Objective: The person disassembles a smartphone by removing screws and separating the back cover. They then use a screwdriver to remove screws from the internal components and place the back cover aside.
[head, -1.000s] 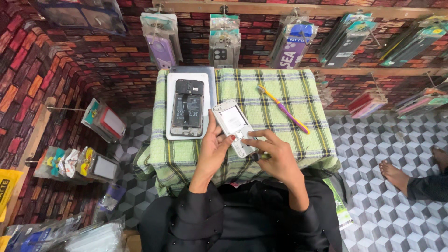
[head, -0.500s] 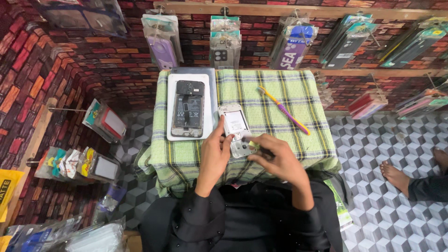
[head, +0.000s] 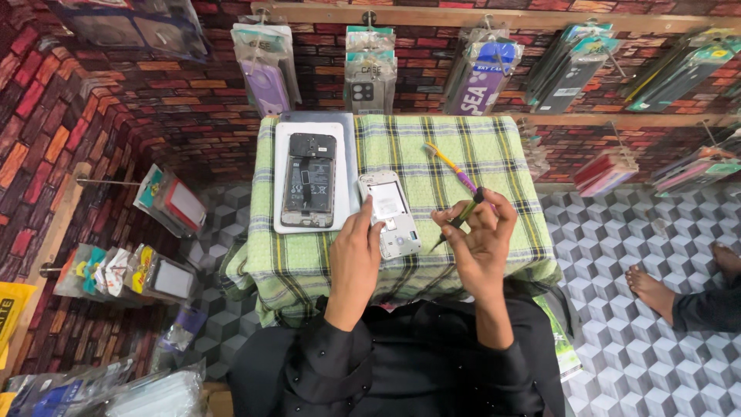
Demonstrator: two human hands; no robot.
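The right hand (head: pixel 480 239) has lifted off the white phone frame (head: pixel 390 214) since half a second ago and now pinches a dark green-handled screwdriver (head: pixel 457 221), tip angled down toward the frame's lower right corner but apart from it. The left hand (head: pixel 356 247) stays on the frame, thumb and fingers gripping its lower left edge against the green checked cloth (head: pixel 494 154). Beyond the right fingers lies a purple-and-yellow tool (head: pixel 451 166), unmoved. Left of the left hand, an opened black phone (head: pixel 309 180) rests on a white tray (head: pixel 280 201), as before.
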